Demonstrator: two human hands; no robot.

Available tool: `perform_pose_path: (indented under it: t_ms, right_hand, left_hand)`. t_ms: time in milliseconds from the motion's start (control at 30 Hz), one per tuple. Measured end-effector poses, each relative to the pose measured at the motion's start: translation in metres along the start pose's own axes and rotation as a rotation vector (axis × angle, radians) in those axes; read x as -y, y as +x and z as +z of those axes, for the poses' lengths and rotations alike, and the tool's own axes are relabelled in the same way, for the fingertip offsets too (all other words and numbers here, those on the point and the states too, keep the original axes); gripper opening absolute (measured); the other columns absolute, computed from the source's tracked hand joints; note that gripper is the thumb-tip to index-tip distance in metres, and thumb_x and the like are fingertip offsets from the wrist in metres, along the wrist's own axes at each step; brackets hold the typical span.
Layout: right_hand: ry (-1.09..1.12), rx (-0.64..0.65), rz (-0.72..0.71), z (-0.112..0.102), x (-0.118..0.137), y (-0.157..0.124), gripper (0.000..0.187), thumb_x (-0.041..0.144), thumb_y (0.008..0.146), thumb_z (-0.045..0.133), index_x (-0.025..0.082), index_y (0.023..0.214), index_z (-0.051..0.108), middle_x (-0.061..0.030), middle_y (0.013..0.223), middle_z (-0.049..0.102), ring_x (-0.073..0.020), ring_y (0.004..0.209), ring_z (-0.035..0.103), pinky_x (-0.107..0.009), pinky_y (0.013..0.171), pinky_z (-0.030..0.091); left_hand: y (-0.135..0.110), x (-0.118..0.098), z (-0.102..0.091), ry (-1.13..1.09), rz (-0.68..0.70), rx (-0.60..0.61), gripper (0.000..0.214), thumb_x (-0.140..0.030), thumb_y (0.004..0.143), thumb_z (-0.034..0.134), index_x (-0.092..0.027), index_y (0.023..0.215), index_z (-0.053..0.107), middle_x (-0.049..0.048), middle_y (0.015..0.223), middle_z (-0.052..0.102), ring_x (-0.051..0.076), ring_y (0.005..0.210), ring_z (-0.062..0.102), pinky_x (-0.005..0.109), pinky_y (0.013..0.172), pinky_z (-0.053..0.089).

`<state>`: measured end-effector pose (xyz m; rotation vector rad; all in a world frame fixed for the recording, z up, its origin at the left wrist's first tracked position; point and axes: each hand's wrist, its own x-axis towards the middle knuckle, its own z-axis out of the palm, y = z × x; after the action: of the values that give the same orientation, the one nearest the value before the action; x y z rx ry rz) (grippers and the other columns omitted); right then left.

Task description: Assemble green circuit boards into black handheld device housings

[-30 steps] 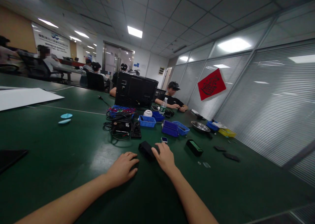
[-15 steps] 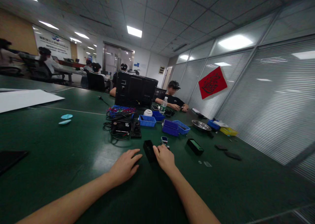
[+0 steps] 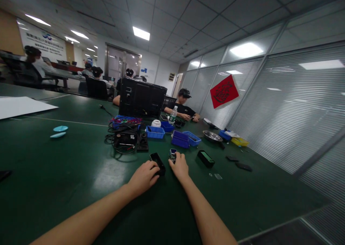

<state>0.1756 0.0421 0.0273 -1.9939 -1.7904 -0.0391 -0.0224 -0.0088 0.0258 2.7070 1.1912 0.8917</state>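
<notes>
My left hand (image 3: 145, 174) has its fingers curled over the near end of an open black plastic case (image 3: 155, 158), which lies on the green table (image 3: 113, 202). Just to its right, my right hand (image 3: 180, 166) pinches a small circuit board module with a little screen (image 3: 173, 152). My fingers cover part of the module's near side. Further right stands a second black case (image 3: 206, 158) with a green board inside. Near it lie a small white ring (image 3: 210, 174) and a clear plastic piece (image 3: 218, 176).
Blue bins (image 3: 155, 132), a purple-blue box (image 3: 180, 139) and a soldering set with cables (image 3: 125, 141) sit beyond my hands. Behind them are a water bottle (image 3: 173, 115) and a black monitor (image 3: 142, 98). Two flat black pieces (image 3: 244, 166) lie right. A person (image 3: 184, 106) sits opposite.
My left hand has moved onto the black case, whose open side now shows upward. My right hand has left the case and taken hold of the circuit module. The view has shifted slightly right.
</notes>
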Motion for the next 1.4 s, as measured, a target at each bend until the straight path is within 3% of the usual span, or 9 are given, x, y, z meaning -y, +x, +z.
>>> perform_pose_path:
  t_ms: [133,433,700,900,1100,1267,1400]
  right_hand:
    - [0.151,-0.002,0.026,0.005,-0.005,0.005,0.044,0.029,0.074,0.050,0.019,0.116,0.043,-0.0096,0.105,0.048,-0.0196,0.090,0.054,-0.026,0.074,0.040]
    - [0.287,0.075,0.094,0.004,-0.018,0.016,0.044,0.032,0.077,0.044,0.017,0.118,0.039,-0.0030,0.079,0.061,-0.0176,0.076,0.058,-0.024,0.063,0.038]
    - [0.190,0.067,0.090,0.004,-0.021,0.019,0.037,0.036,0.081,0.039,0.018,0.113,0.047,-0.0075,0.096,0.059,-0.0189,0.088,0.056,-0.025,0.070,0.039]
    - [0.098,0.024,0.074,-0.001,-0.016,0.013,0.046,0.045,0.075,0.047,0.018,0.112,0.049,-0.0116,0.104,0.052,-0.0250,0.097,0.050,-0.031,0.080,0.038]
    - [0.070,0.027,0.087,0.001,-0.020,0.013,0.045,0.036,0.071,0.052,0.019,0.113,0.049,-0.0117,0.106,0.050,-0.0253,0.099,0.049,-0.032,0.082,0.038]
    - [0.199,0.018,0.110,0.005,-0.023,0.018,0.047,0.031,0.071,0.052,0.016,0.115,0.046,-0.0103,0.103,0.054,-0.0212,0.093,0.054,-0.028,0.079,0.040]
    - [0.410,0.066,0.173,0.007,-0.022,0.020,0.051,0.033,0.074,0.048,0.014,0.121,0.039,-0.0042,0.084,0.061,-0.0170,0.075,0.059,-0.024,0.066,0.043]
  left_hand:
    - [-0.004,0.001,-0.003,-0.029,0.021,-0.016,0.014,-0.021,0.080,0.048,-0.021,0.091,0.056,0.0030,0.094,0.053,0.015,0.087,0.047,0.029,0.077,0.041]
    - [-0.004,-0.001,-0.006,-0.036,0.060,-0.013,0.015,-0.020,0.080,0.047,-0.021,0.092,0.057,0.0029,0.092,0.053,0.015,0.086,0.046,0.028,0.076,0.041]
    - [-0.004,0.000,-0.005,-0.040,0.071,-0.014,0.015,-0.019,0.080,0.047,-0.021,0.091,0.057,0.0030,0.094,0.053,0.015,0.087,0.046,0.029,0.077,0.040]
    - [-0.004,-0.001,-0.006,-0.045,0.069,-0.026,0.014,-0.019,0.079,0.048,-0.021,0.090,0.057,0.0031,0.094,0.053,0.015,0.087,0.046,0.028,0.077,0.041]
    - [-0.005,-0.002,-0.008,-0.058,0.068,-0.031,0.016,-0.019,0.080,0.046,-0.021,0.091,0.057,0.0040,0.094,0.054,0.016,0.088,0.047,0.030,0.078,0.041]
    - [-0.005,-0.002,-0.008,-0.063,0.063,-0.019,0.016,-0.019,0.080,0.046,-0.021,0.091,0.058,0.0037,0.094,0.054,0.016,0.088,0.047,0.030,0.078,0.041]
    - [-0.005,-0.002,-0.009,-0.071,0.068,-0.017,0.017,-0.019,0.080,0.045,-0.021,0.092,0.057,0.0039,0.094,0.054,0.016,0.088,0.047,0.030,0.078,0.041]
